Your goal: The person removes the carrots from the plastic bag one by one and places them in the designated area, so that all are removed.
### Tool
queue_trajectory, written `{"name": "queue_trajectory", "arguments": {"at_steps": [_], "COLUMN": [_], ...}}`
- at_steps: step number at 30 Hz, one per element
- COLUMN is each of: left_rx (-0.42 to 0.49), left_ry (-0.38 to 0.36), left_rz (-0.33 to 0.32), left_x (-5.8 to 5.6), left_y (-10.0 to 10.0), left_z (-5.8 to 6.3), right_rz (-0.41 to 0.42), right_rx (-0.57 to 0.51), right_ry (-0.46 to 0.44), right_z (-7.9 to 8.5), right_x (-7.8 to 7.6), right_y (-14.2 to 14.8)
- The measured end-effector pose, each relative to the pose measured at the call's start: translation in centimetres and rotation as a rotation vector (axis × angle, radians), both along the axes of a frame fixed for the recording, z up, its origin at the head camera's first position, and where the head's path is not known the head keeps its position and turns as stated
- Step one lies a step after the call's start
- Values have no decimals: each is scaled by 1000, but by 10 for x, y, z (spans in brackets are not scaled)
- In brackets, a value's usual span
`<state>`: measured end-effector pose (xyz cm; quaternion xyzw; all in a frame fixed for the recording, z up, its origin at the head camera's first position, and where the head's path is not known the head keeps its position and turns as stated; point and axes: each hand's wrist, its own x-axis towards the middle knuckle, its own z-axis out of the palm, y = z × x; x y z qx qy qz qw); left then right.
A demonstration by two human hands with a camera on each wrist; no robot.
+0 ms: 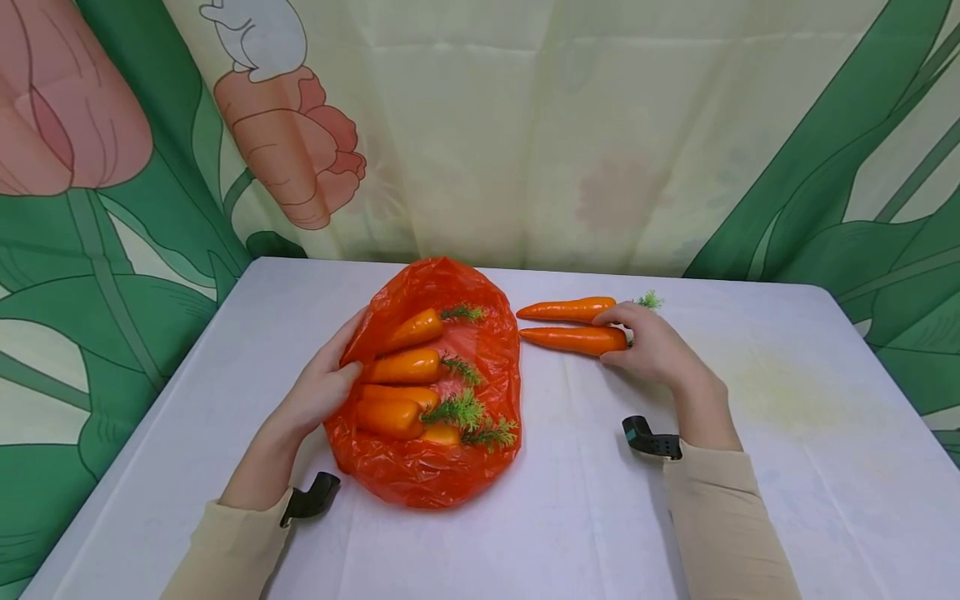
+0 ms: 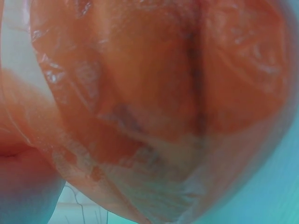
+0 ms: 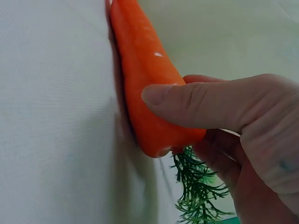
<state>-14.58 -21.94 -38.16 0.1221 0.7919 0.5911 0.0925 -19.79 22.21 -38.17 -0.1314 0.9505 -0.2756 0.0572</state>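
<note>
A red plastic bag [image 1: 431, 492] lies with its mouth open towards the right, and several orange carrots [image 1: 405, 367] with green leafy tops are inside. My left hand [image 1: 322, 387] holds the bag's left side, thumb over the rim; the left wrist view shows mostly blurred red plastic [image 2: 247, 60]. Right of the bag, my right hand [image 1: 652, 346] grips the thick end of a carrot [image 1: 573, 339], its thumb [image 3: 159, 95] on the side of the orange body. A second carrot [image 1: 566, 310] lies just behind, beside the fingers; whether they touch it I cannot tell.
A white cloth covers the table [image 1: 585, 500]. Behind it hangs a curtain [image 1: 525, 150] printed with plants, a rabbit and a carrot. Each wrist wears a black camera [image 1: 652, 439] on a strap.
</note>
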Motion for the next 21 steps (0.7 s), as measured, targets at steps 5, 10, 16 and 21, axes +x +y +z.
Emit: {"name": "queue_trajectory", "arguments": {"at_steps": [5,10,16,21], "left_rx": [-8,-12,0,10], "left_ry": [-9,-11,-9,-12], "left_rz": [3,6,5,9], "left_x": [-1,0,0,0], "left_y": [0,0,0,0], "left_z": [-1,-1,0,1], "right_rz": [-11,-29,-26,-25], "right_rx": [-21,-33,-43,-53], "right_ry": [26,54,76,70], "right_z": [2,2,2,2], "right_x": [1,1,0,0], "right_y": [1,0,1,1]}}
